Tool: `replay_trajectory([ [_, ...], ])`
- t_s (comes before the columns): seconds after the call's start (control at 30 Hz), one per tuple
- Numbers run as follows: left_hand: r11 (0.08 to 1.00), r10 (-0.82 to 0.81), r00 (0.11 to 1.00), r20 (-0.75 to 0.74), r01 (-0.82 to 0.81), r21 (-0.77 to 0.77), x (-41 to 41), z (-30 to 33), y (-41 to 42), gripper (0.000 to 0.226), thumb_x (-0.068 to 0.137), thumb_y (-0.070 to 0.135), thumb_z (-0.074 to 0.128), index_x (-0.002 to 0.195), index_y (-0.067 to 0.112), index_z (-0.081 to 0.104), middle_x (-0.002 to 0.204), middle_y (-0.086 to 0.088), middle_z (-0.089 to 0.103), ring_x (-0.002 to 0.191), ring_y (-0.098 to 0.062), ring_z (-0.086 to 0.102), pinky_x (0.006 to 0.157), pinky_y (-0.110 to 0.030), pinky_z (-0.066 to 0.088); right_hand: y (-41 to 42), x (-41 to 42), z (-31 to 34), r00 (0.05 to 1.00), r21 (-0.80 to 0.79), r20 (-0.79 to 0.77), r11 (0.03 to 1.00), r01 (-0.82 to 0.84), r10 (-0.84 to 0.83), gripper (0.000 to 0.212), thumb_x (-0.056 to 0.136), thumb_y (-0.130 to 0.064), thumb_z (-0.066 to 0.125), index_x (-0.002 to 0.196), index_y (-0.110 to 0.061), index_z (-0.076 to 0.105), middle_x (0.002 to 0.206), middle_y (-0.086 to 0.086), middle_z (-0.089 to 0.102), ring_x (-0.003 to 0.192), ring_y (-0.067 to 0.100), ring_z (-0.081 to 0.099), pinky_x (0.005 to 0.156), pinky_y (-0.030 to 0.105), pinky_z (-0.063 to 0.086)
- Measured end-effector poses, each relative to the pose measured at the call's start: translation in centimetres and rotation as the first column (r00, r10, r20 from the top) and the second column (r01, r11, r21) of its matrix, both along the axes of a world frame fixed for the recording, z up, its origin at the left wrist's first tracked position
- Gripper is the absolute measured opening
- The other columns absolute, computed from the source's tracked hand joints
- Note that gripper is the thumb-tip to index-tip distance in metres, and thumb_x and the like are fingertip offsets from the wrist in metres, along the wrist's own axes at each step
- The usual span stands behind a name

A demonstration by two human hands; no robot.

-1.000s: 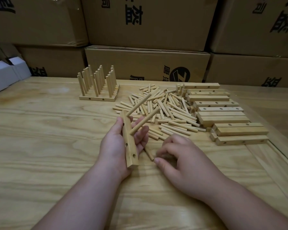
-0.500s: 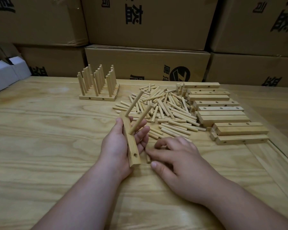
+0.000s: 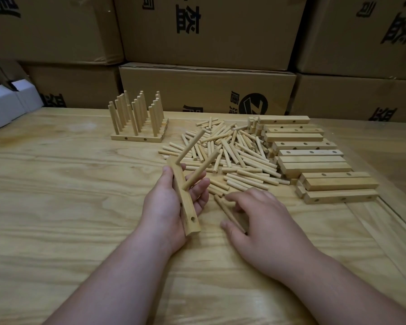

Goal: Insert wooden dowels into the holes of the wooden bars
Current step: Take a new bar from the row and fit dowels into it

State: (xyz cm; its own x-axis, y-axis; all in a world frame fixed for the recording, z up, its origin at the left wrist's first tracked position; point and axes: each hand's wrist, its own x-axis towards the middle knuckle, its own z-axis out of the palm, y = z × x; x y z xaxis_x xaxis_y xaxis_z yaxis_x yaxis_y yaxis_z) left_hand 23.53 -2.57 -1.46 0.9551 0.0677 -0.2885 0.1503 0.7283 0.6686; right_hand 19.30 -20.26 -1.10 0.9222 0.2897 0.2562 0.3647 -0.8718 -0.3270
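The left hand (image 3: 171, 202) grips a wooden bar (image 3: 182, 198) on edge near the middle of the worktop (image 3: 56, 207), thumb on its left face and fingers curled round the right. Two dowels (image 3: 198, 171) already stand seated in the bar's far and middle holes, slanting up and to the right. The near hole (image 3: 193, 218) shows empty, so the step in hand is judged to be fetching the third dowel for this bar. The right hand (image 3: 258, 221) lies low on the worktop just right of the bar, thumb and fingers closing about a loose dowel (image 3: 229, 213) that lies flat on the surface; whether the pinch is complete cannot be told, as the fingertips hide the contact. The supply pile of loose dowels (image 3: 232, 156) sits toward the far edge, with the stack of unfilled bars (image 3: 314, 165) at the far right edge. A batch of finished bars with upright dowels (image 3: 138, 118) stands at the far edge, left of the pile. The next move calls for lifting the dowel clear, aligning its end with the near hole, and pressing it square while the left hand steadies the bar. Cardboard boxes (image 3: 209, 31) are stacked behind the worktop.
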Motion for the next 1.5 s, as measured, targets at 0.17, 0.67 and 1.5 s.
replay_trajectory([
  [0.17,0.999,0.047,0.999,0.008,-0.047,-0.013,-0.1,0.3,-0.2,0.035,0.103,0.054,0.045,0.106,0.029,0.069,0.076,-0.004,0.075,0.058,-0.017,0.070,0.053,-0.031,0.057,-0.4,0.3,-0.2,0.991,0.047,0.032,0.991,0.128,-0.130,0.015,0.090,-0.042,0.060,0.098,-0.034,0.070,0.093,-0.016,0.052,0.101,0.009,0.050,0.091,0.033,0.047],
  [0.67,0.994,0.071,0.995,0.065,-0.076,0.073,-0.2,0.2,-0.4,0.040,0.104,0.053,0.044,0.125,0.024,0.061,0.077,-0.004,0.075,0.061,-0.019,0.072,0.058,-0.035,0.059,0.0,-0.5,0.4,0.989,0.368,0.056,0.918,-0.146,0.135,0.003,0.087,-0.031,0.059,0.088,-0.033,0.061,0.082,-0.015,0.059,0.077,0.009,0.058,0.059,0.017,0.042],
  [1.5,0.923,-0.147,0.934,0.326,0.011,0.384,-1.4,0.1,-1.5,0.034,0.105,0.046,0.040,0.131,0.028,0.052,0.096,-0.008,0.077,0.081,-0.024,0.074,0.078,-0.043,0.060,0.3,-0.7,0.4,0.980,0.342,0.021,0.919,-0.195,0.200,0.019,0.086,-0.045,0.061,0.098,-0.035,0.071,0.086,-0.020,0.066,0.082,0.001,0.063,0.073,0.030,0.053],
])
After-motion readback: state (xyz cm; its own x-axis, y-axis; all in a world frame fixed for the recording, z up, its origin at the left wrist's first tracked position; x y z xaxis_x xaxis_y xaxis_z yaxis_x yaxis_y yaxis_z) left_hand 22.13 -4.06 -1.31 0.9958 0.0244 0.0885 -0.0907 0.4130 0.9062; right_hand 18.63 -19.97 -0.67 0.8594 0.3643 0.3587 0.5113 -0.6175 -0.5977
